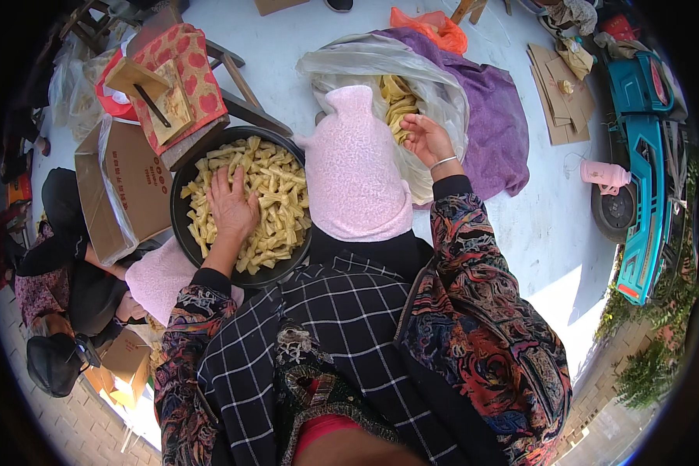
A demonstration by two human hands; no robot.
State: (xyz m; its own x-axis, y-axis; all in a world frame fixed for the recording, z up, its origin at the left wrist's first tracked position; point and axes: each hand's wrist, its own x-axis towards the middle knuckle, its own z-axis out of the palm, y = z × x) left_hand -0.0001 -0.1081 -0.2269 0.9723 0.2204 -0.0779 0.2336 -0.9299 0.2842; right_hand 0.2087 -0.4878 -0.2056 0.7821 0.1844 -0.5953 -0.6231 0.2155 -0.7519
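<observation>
Nearest the camera, at the lower edge: a red collar, then a dark checked cloth and a patterned jacket with black cuffs.

To the left of the lap, heaped loosely in a round black pan: pale yellow knots, short, twisted, flared at the ends, slightly glossy, pointing every which way. Palm down on the heap, the left hand, with fingers loosely spread and many knots hidden beneath. Raised at the mouth of a clear bag, close beside yellow strips, the right hand, with fingers bent and only a narrow gap to the thumb; cannot tell of anything pinched there. Around the right wrist, a bracelet.

Between pan and bag, over the lap, a pink towel, in the way of part of the bag and strips. Beyond the pan, a stool with a red patterned cover and a wooden block, jutting across the pan's far left rim. Farther left, a carton and a crouching co-worker in a dark cap. Under and around the bag, purple fabric; above, an orange bag. Off right, flat cardboard, a pink flask and a teal vehicle.
</observation>
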